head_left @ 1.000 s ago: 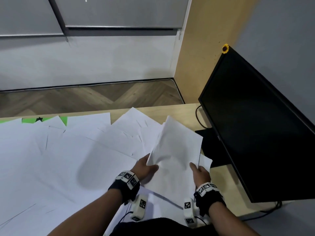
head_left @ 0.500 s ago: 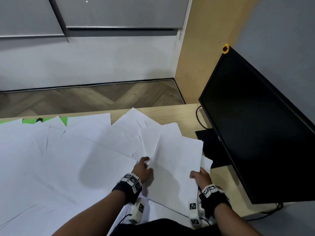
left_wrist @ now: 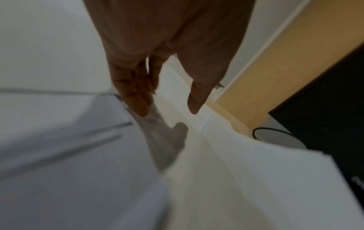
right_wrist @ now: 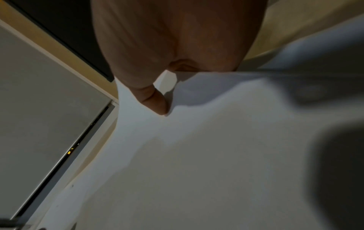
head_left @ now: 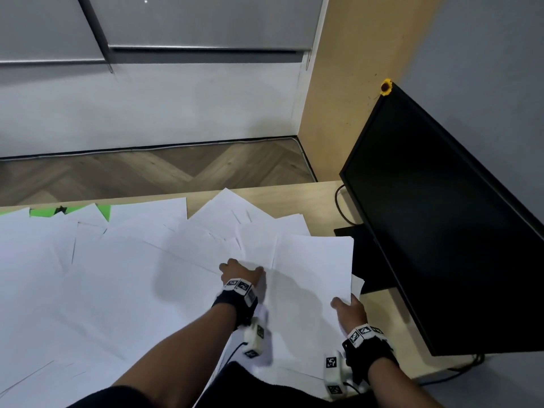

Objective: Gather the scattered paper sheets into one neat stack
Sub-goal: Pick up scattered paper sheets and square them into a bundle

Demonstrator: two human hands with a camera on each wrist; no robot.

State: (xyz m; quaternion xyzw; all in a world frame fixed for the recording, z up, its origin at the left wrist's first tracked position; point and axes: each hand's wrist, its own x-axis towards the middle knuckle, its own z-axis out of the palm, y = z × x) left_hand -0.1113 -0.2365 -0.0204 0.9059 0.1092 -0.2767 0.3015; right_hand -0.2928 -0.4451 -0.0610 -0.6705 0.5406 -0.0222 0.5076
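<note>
A small stack of white sheets lies flat on the right part of the desk, next to the monitor. My right hand pinches its near right edge. In the right wrist view the thumb presses on top of the stack and the fingers are hidden beneath it. My left hand is just left of the stack, above the scattered white sheets. In the left wrist view the left hand has straight fingers and holds nothing, with the stack's edge to its right.
A black monitor stands at the desk's right edge, its base close beside the stack and a cable behind it. Loose sheets overlap across the desk's left and middle. Green patches show at the far left edge.
The stack, held up and tilted by both hands a second ago, now lies flat on the desk. My left hand has let go and shifted left; my right hand slid down the right edge.
</note>
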